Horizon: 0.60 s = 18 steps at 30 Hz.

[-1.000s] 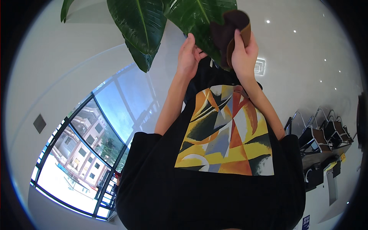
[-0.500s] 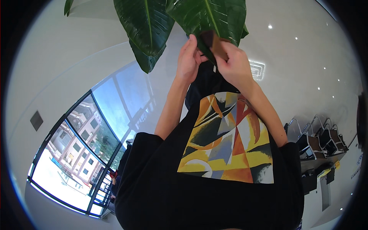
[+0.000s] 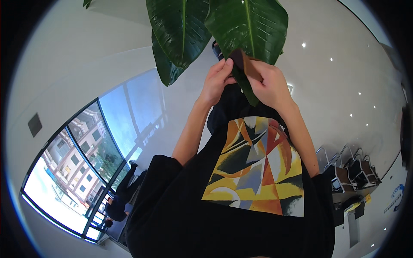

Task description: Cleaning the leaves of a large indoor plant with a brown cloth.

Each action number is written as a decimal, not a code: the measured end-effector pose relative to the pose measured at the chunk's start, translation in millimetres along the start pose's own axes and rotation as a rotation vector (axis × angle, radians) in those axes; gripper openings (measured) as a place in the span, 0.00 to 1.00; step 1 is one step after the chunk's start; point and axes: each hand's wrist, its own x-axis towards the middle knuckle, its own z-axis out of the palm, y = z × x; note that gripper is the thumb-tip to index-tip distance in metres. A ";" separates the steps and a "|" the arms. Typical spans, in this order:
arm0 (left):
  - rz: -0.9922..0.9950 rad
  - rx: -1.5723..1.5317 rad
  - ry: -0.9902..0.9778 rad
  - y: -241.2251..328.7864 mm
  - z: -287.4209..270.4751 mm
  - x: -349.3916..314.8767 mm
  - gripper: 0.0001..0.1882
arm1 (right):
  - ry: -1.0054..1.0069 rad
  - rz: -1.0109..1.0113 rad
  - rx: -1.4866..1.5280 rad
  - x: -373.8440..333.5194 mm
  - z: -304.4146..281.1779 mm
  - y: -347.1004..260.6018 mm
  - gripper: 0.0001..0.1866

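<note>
A broad glossy green leaf [image 3: 249, 28] hangs at the top middle, its tip pointing down between my hands. My left hand [image 3: 217, 82] pinches the leaf's left edge, thumb in front and fingers partly behind it. In my right hand [image 3: 271, 84] is a folded, flat brown-and-tan piece [image 3: 239, 58] lying against the leaf; whether it is cloth or something else I cannot tell. The left thumb comes right up to that piece. Some right fingers are hidden behind the leaf and the piece.
More big leaves [image 3: 180, 34] hang on the left. Stacked chairs with metal frames [image 3: 357, 172] stand at the right. A large window [image 3: 81, 167] fills the lower left, with a person in dark clothes [image 3: 118, 208] beside it. A shoe [image 3: 217, 49] shows behind the leaf.
The leaf, both hands and the brown piece sit lower in the picture. My left thumb has closed toward the leaf and the brown piece. More of the person by the window shows.
</note>
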 end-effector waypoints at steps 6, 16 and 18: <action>0.086 0.111 -0.050 -2.7 1.1 2.0 0.17 | 0.029 0.057 0.082 29.8 -2.8 -23.3 0.08; 0.260 0.192 -0.008 -14.2 1.0 3.1 0.21 | 0.099 0.128 0.096 54.6 -2.5 -21.4 0.09; 0.386 0.318 0.072 -17.3 4.1 4.3 0.24 | 0.087 0.076 0.008 70.0 0.9 -18.7 0.09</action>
